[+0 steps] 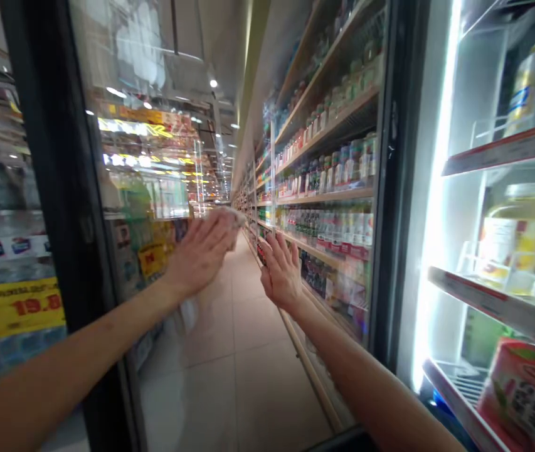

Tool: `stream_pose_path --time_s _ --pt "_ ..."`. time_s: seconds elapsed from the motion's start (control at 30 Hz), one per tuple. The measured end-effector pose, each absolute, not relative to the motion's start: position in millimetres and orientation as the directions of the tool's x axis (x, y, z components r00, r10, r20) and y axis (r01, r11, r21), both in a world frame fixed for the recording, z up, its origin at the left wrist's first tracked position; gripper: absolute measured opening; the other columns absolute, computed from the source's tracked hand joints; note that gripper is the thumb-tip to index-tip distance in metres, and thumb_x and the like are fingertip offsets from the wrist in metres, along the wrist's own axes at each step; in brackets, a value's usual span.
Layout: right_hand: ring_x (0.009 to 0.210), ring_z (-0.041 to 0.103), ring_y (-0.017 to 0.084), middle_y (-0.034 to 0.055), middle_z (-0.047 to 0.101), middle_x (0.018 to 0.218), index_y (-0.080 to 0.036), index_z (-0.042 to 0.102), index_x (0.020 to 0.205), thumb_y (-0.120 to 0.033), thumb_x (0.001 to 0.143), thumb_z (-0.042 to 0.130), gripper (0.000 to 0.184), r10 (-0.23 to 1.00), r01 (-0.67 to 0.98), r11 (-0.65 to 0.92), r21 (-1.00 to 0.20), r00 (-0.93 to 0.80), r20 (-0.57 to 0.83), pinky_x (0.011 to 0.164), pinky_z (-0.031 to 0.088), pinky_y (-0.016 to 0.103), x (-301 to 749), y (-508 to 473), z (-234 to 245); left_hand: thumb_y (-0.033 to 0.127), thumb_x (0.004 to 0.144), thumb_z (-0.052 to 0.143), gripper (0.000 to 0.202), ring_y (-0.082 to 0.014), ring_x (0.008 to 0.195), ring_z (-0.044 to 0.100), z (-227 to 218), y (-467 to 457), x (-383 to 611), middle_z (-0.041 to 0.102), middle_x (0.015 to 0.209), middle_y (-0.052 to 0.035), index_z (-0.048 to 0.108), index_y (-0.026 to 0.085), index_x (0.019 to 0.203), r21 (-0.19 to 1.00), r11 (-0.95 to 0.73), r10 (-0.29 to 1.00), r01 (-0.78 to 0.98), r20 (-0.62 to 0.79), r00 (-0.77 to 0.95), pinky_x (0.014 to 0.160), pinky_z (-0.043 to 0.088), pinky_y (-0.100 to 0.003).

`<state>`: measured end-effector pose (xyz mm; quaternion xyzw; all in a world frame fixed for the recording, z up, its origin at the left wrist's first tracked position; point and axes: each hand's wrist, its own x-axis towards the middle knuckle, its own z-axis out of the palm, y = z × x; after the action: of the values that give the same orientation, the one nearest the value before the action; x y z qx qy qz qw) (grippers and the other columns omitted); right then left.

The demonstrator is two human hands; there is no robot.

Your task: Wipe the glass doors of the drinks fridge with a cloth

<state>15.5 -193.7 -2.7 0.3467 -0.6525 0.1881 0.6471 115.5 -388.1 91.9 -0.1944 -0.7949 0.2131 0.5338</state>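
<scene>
A glass door (pixel 55 157) with a black frame stands open in front of me. My left hand (pixel 201 251) lies flat against the glass with a pale cloth (pixel 233 217) under its fingers; motion blurs both, and most of the cloth is hidden. To its right, my right hand (pixel 281 270) is held up with fingers extended, close to the glass, holding nothing. Whether its palm presses the pane I cannot tell.
At the right is a lit cooler with yellow drink bottles (pixel 502 238) and a red pack (pixel 525 395) on wire shelves. Through or mirrored in the glass appear long bottle shelves (pixel 328 169) and a tiled floor (pixel 229 389). A yellow price sign (pixel 22 306) hangs at left.
</scene>
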Motion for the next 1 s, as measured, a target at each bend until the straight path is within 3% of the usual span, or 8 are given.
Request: stream_pose_path --time_s 0.07,0.2,0.23,0.33,0.4,0.6,0.8,1.0 --pt "0.142 0.017 0.019 0.01 0.041 0.144 -0.015 0.043 0.134 -0.022 0.086 0.039 0.049 -0.224 -0.683 0.703 0.199 0.053 0.973 0.115 0.012 0.044 14 -188 -2 0.022 0.089 0.033 0.045 -0.0184 0.139 0.024 84 -390 118 0.041 0.144 -0.0018 0.043 0.026 0.133 -0.584 0.799 0.59 0.141 0.719 -0.366 0.111 0.024 -0.043" --pt "0.142 0.013 0.022 0.0108 0.036 0.147 -0.015 0.039 0.137 -0.024 0.086 0.037 0.052 -0.157 -0.641 0.762 0.095 -0.04 0.987 0.114 0.012 0.048 13 -186 -5 0.026 0.089 0.038 0.054 -0.027 0.141 0.01 85 -387 113 0.019 0.153 -0.0101 0.03 0.014 0.141 -0.244 0.97 0.243 0.003 0.965 -0.097 0.112 0.015 -0.053" --pt "0.143 0.011 0.022 0.0111 0.035 0.147 -0.014 0.037 0.139 -0.024 0.087 0.037 0.053 -0.146 -0.636 0.768 0.079 -0.054 0.988 0.114 0.012 0.049 13 -188 -8 0.026 0.089 0.038 0.055 -0.0268 0.142 0.007 81 -384 110 0.017 0.153 -0.0104 0.028 0.014 0.141 -0.239 0.971 0.238 -0.002 0.967 -0.092 0.112 0.014 -0.053" --pt "0.143 0.008 0.022 0.0125 0.036 0.146 -0.013 0.034 0.14 -0.024 0.087 0.036 0.054 -0.118 -0.639 0.767 0.067 -0.038 0.992 0.114 0.012 0.049 14 -195 -20 0.02 0.09 0.034 0.051 -0.0176 0.142 0.01 59 -374 103 0.029 0.15 -0.0041 0.03 0.023 0.141 -0.518 0.848 0.526 0.115 0.791 -0.314 0.114 0.016 -0.044" --pt "0.143 0.009 0.021 0.0135 0.039 0.144 -0.012 0.036 0.139 -0.024 0.088 0.036 0.052 -0.108 -0.648 0.758 0.082 0.0 0.994 0.114 0.013 0.048 13 -197 -27 0.019 0.09 0.032 0.05 -0.0137 0.141 0.014 54 -377 105 0.033 0.148 0.0001 0.033 0.027 0.139 -0.58 0.795 0.595 0.176 0.692 -0.408 0.114 0.018 -0.04" --pt "0.142 0.016 0.02 0.015 0.042 0.142 -0.009 0.044 0.133 -0.025 0.09 0.028 0.048 -0.059 -0.71 0.702 0.056 0.021 0.998 0.114 0.017 0.047 33 -203 -20 0.036 0.092 0.026 0.056 -0.0245 0.142 0.003 80 -397 120 0.01 0.155 -0.0041 0.024 0.01 0.142 -0.152 0.988 0.147 -0.015 0.975 -0.169 0.116 0.01 -0.049" --pt "0.139 0.022 0.01 0.0063 0.039 0.146 -0.01 0.046 0.131 -0.022 0.089 0.027 0.048 -0.256 -0.784 0.589 0.199 0.052 0.965 0.113 0.021 0.023 76 -250 32 0.036 0.093 0.023 0.056 -0.0144 0.141 0.011 48 -378 113 0.027 0.15 -0.0107 0.021 0.008 0.142 -0.241 0.961 0.273 0.137 0.906 -0.323 0.116 0.013 -0.039" --pt "0.138 0.027 0.018 0.0021 0.037 0.147 -0.026 0.048 0.131 -0.036 0.09 0.039 0.042 -0.18 -0.711 0.696 0.099 -0.039 0.983 0.115 0.018 0.045 78 -288 52 0.057 0.085 0.039 0.082 -0.0257 0.142 0.004 32 -415 133 0.015 0.152 -0.0181 0.007 0.012 0.145 -0.248 0.969 0.24 -0.008 0.943 -0.232 0.113 0.006 -0.053"
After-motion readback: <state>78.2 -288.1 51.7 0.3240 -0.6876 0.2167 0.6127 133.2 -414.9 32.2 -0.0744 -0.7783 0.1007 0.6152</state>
